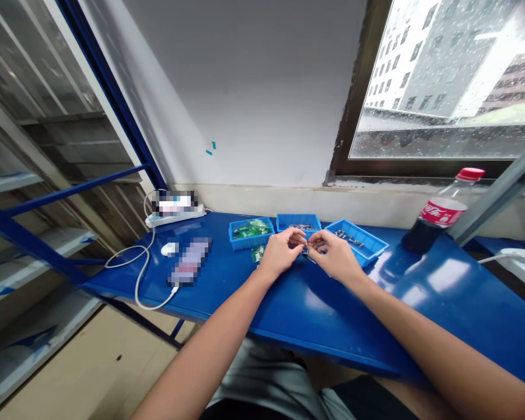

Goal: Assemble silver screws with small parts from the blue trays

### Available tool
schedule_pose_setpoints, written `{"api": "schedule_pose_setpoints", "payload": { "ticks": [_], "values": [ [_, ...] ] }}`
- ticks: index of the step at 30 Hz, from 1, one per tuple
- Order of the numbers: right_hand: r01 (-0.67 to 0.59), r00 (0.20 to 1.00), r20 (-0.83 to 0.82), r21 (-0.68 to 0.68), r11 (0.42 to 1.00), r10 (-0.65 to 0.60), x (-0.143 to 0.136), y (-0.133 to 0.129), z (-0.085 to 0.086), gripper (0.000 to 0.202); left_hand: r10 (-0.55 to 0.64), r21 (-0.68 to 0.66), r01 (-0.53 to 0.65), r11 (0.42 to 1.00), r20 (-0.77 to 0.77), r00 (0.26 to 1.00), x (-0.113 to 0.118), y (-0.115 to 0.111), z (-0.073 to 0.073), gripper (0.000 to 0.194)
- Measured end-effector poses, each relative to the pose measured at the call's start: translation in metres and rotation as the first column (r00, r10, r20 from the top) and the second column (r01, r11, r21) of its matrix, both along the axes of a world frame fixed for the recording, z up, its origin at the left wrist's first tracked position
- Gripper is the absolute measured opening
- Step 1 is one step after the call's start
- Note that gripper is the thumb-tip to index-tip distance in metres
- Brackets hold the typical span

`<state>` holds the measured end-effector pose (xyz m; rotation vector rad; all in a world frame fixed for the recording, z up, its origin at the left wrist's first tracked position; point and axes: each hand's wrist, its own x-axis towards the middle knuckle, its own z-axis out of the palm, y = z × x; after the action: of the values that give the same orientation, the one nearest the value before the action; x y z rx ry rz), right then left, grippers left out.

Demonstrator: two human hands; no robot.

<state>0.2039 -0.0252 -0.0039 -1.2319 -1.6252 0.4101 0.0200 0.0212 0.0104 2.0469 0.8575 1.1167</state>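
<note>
My left hand (283,252) and my right hand (332,252) meet over the blue table, fingertips pinched together around a small metal part (305,251). Its exact kind is too small to tell. Just behind the hands stands a blue tray (298,218) with small metal pieces in it. To the right, partly behind my right hand, a second blue tray (374,248) holds more metal fittings (347,238). On the left a third blue tray (245,242) contains small green packets (251,228). Another green packet (258,254) lies on the table beside my left hand.
A cola bottle (440,213) with a red cap stands at the right by the window. Left on the blue table (227,286) are a phone (190,261) on a white cable (142,280), a white round item (170,249) and a power strip (177,216).
</note>
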Motion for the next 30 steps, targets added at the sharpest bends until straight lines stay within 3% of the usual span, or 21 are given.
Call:
{"api": "schedule_pose_setpoints", "payload": {
  "ticks": [3,8,12,21,26,30],
  "values": [
    [-0.020,1.000,0.016,0.002,1.000,0.020,-0.001,0.000,0.001,0.019,-0.018,-0.039,0.019,0.999,0.031,0.999,0.001,0.000,-0.001,0.036],
    [0.038,0.996,0.084,0.062,0.997,-0.044,-0.001,-0.001,0.006,0.018,0.010,-0.055,-0.013,0.998,-0.048,0.999,-0.001,-0.006,0.005,0.023],
    [0.024,0.996,0.085,0.064,0.998,-0.030,0.002,-0.001,0.006,0.013,-0.005,-0.064,-0.002,0.998,-0.105,0.994,-0.002,-0.009,0.009,0.035],
    [0.000,0.996,0.094,0.077,0.997,-0.007,0.004,0.003,-0.001,0.017,-0.032,-0.135,0.034,0.990,0.016,0.999,-0.002,0.001,-0.001,0.021],
    [-0.005,0.999,0.044,0.042,0.999,0.003,0.001,0.002,0.001,0.015,0.022,-0.099,-0.020,0.995,0.016,1.000,-0.001,0.002,-0.002,0.048],
    [-0.014,0.999,0.039,0.000,1.000,0.014,0.000,0.001,0.000,0.012,-0.002,-0.050,0.004,0.999,0.029,1.000,-0.001,0.002,-0.003,0.049]
  ]
}}
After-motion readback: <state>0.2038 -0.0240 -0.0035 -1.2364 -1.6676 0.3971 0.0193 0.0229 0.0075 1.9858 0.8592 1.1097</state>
